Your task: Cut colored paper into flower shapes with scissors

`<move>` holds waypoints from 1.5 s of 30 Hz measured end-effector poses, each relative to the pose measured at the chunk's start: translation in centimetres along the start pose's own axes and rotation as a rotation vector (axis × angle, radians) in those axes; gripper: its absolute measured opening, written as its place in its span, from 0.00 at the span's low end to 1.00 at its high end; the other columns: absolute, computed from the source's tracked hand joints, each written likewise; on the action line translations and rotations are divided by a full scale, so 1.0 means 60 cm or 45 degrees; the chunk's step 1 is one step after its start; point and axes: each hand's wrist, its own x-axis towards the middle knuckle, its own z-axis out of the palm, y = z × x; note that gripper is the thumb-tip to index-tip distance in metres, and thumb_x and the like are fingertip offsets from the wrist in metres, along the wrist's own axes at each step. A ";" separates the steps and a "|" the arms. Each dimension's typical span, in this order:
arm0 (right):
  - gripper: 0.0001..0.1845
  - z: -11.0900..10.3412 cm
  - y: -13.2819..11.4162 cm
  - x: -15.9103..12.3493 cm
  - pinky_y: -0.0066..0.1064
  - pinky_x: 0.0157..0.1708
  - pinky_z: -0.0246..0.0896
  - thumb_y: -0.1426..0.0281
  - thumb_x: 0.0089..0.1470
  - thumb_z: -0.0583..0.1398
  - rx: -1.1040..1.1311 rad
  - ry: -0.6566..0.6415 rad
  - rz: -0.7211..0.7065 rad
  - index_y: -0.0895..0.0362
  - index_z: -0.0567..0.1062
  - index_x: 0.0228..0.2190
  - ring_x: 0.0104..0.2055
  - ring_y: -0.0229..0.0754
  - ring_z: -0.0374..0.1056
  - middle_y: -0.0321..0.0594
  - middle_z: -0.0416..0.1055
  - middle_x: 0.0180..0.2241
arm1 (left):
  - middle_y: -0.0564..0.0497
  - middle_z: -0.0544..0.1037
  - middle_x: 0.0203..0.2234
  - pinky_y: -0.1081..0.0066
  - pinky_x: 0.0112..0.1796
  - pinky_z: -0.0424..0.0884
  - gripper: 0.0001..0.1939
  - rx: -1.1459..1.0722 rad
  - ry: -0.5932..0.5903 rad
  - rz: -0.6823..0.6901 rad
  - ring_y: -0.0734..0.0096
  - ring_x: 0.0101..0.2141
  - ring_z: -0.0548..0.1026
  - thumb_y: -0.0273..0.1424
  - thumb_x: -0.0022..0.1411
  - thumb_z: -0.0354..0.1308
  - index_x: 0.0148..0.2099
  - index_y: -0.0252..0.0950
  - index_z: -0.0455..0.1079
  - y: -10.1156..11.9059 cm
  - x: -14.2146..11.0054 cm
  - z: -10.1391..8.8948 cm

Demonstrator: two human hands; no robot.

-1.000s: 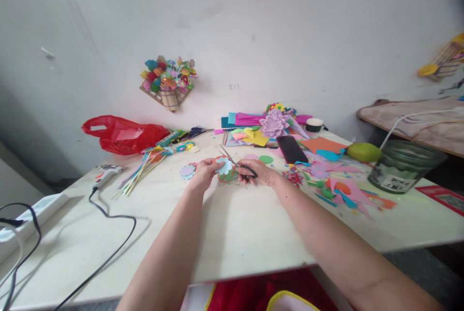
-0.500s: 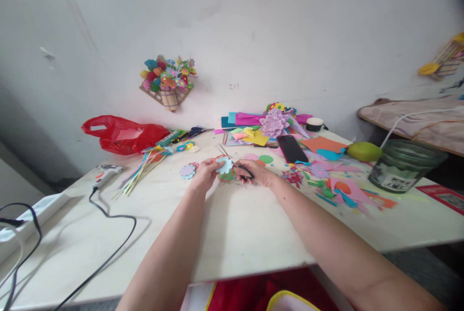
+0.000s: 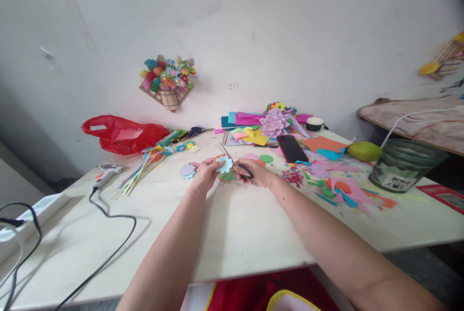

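Note:
Between thumb and fingers, my left hand (image 3: pixel 205 174) pinches a pale blue scalloped paper flower (image 3: pixel 225 163), with an orange edge showing behind it. My right hand (image 3: pixel 255 172) is closed round dark-handled scissors (image 3: pixel 243 169). Their blades point up and to the left, just past the flower's right edge. Below the held flower, a green and orange flower piece (image 3: pixel 226 176) is partly hidden. A stack of scalloped flowers (image 3: pixel 189 171), lilac and light blue on top, lies left of my left hand. Small paper bits are scattered beneath my hands.
A glue gun (image 3: pixel 106 176) with a black cord and a power strip (image 3: pixel 36 214) lie at left, near thin sticks (image 3: pixel 137 176) and a red plastic bag (image 3: pixel 125 134). Rightward are a phone (image 3: pixel 292 149), paper scraps (image 3: pixel 348 190), a green fruit (image 3: pixel 364 151) and a glass jar (image 3: pixel 404 166).
The scissors' blades have shifted slightly and look a little wider apart. Both hands stay nearly in place, and the pale blue flower is still in my left fingers.

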 end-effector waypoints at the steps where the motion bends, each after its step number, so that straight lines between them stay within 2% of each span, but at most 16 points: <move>1: 0.16 0.000 0.000 0.000 0.20 0.08 0.45 0.58 0.47 0.60 0.004 0.006 0.010 0.58 0.66 0.27 0.15 0.30 0.61 0.31 0.66 0.18 | 0.49 0.77 0.20 0.75 0.26 0.66 0.10 0.001 -0.005 0.000 0.76 0.20 0.70 0.27 0.39 0.69 0.28 0.29 0.76 0.000 0.000 0.000; 13: 0.14 0.006 -0.014 -0.007 0.19 0.08 0.41 0.60 0.46 0.62 -0.037 0.034 0.047 0.58 0.67 0.27 0.14 0.29 0.59 0.30 0.65 0.17 | 0.49 0.77 0.21 0.75 0.25 0.66 0.12 0.058 0.007 0.003 0.76 0.21 0.71 0.28 0.37 0.69 0.29 0.30 0.76 -0.004 0.009 -0.018; 21: 0.17 0.004 -0.016 -0.010 0.19 0.07 0.40 0.58 0.44 0.62 -0.047 -0.004 0.054 0.58 0.67 0.28 0.14 0.29 0.57 0.29 0.64 0.17 | 0.46 0.79 0.23 0.73 0.28 0.69 0.13 0.086 -0.008 -0.004 0.72 0.23 0.74 0.29 0.37 0.70 0.29 0.30 0.77 0.004 0.003 -0.018; 27: 0.16 0.003 -0.013 -0.008 0.19 0.07 0.41 0.59 0.46 0.62 -0.061 -0.017 0.083 0.59 0.67 0.29 0.14 0.28 0.57 0.29 0.64 0.17 | 0.46 0.79 0.24 0.76 0.27 0.68 0.13 0.129 0.016 -0.015 0.74 0.23 0.73 0.29 0.38 0.70 0.30 0.30 0.77 0.005 0.003 -0.022; 34: 0.15 0.004 -0.013 -0.008 0.19 0.07 0.41 0.59 0.47 0.62 -0.062 -0.023 0.095 0.58 0.67 0.28 0.13 0.28 0.57 0.29 0.64 0.17 | 0.46 0.80 0.25 0.71 0.33 0.72 0.14 0.043 0.063 0.020 0.67 0.28 0.77 0.28 0.37 0.70 0.30 0.30 0.76 -0.001 0.006 -0.023; 45: 0.17 0.004 -0.009 -0.006 0.19 0.07 0.41 0.58 0.47 0.62 -0.046 -0.024 0.080 0.59 0.66 0.27 0.13 0.28 0.57 0.29 0.64 0.17 | 0.45 0.79 0.24 0.70 0.34 0.72 0.13 0.046 0.079 0.034 0.65 0.29 0.78 0.28 0.36 0.70 0.29 0.30 0.76 0.000 0.007 -0.022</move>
